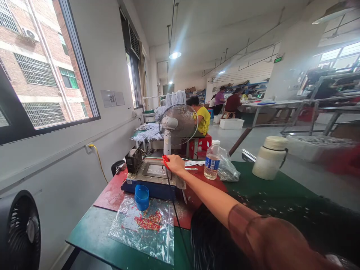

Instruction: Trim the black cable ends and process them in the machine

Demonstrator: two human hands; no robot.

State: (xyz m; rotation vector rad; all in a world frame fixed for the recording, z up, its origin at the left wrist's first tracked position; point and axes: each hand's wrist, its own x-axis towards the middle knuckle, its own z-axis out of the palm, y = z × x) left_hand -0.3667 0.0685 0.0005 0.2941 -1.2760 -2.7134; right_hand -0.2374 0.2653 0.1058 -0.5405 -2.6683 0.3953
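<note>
Red beads (150, 222) lay loose at the table's near edge (92, 234); the right hand (174, 164) pinched a red piece (165, 160) over the machine (153, 176), left hand unseen.

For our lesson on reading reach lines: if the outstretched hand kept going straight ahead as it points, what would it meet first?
Probably the white desk fan just beyond the hand, which pinches a small red piece; depth is unclear.

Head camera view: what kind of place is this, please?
Probably a small factory workshop. On a green work table a hand reaches over a small bench machine, with red pieces on a plastic sheet in front of it. Behind, other people sit at long tables with white bins.
</note>
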